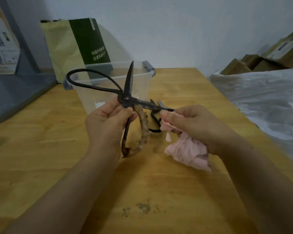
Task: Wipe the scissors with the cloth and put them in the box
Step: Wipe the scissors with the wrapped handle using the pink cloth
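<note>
Aloft, scissors (126,99) between hands (107,122) (193,125); cloth (188,151) right.

Dark green package (90,43): two lines of white Chinese characters on its face. The first opens "中国"; the rest is too blurred to read. Cardboard box label (283,48): illegible.

scissors (126,99): dark metal, matt, one loop handle wrapped in rough tan binding | cloth (186,149): pink fabric, soft, creased | box (142,85): clear plastic, glossy, grey clips | table (49,132): yellow wood, smooth, grain showing, dark smudges at 6 o'clock | sheet (260,102) at 3 o'clock: white plastic, wrinkled, shiny
</note>
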A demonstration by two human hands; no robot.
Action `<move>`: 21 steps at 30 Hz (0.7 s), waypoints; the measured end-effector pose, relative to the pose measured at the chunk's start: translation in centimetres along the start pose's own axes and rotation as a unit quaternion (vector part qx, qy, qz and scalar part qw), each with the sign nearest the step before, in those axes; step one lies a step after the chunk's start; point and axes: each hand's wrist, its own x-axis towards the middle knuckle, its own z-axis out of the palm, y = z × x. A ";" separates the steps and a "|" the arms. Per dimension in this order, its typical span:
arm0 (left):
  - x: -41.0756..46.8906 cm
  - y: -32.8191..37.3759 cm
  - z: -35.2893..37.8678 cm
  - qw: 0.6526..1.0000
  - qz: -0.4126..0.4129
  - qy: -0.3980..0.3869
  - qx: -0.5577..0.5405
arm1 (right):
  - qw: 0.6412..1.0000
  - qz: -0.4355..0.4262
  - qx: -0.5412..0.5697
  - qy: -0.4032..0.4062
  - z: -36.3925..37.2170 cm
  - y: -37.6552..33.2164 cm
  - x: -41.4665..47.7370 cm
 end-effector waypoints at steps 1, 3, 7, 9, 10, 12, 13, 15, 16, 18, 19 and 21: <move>0.1 0.1 -0.1 1.000 -0.004 0.001 -0.018 | 1.000 0.006 0.004 -0.014 0.4 -0.1 -0.1; 0.3 0.2 -0.2 0.998 -0.014 -0.002 -0.054 | 0.998 0.015 0.027 -0.053 1.3 -0.1 -0.2; -0.1 -0.1 0.1 0.997 -0.017 -0.037 -0.072 | 0.988 0.009 0.128 -0.088 3.0 0.2 -0.1; 0.0 0.0 0.0 0.996 -0.008 -0.069 -0.060 | 0.985 -0.006 0.165 -0.058 3.1 0.5 0.3; 0.1 0.2 -0.1 0.994 -0.012 -0.088 -0.059 | 0.982 -0.011 0.184 -0.035 2.8 0.6 0.5; 0.5 0.3 -0.4 0.991 -0.044 -0.101 -0.076 | 0.974 -0.012 0.225 -0.008 1.8 0.7 0.7; 0.7 0.4 -0.5 0.989 -0.066 -0.087 -0.097 | 0.970 -0.012 0.243 -0.007 1.3 0.7 0.7; 1.1 0.6 -0.8 0.983 -0.097 -0.031 -0.155 | 0.966 -0.010 0.260 -0.005 0.3 0.6 0.7; 1.3 0.7 -0.9 0.979 -0.101 0.004 -0.180 | 0.965 -0.009 0.261 -0.001 0.0 0.7 0.7; 1.6 0.9 -1.2 0.975 -0.090 0.059 -0.197 | 0.965 -0.005 0.263 0.006 -0.3 0.9 0.8; 1.7 0.9 -1.2 0.977 -0.079 0.075 -0.185 | 0.964 -0.001 0.265 0.008 -0.4 0.9 0.9; 1.6 0.9 -1.2 0.985 -0.067 0.081 -0.140 | 0.961 0.006 0.276 0.013 -0.5 1.1 1.1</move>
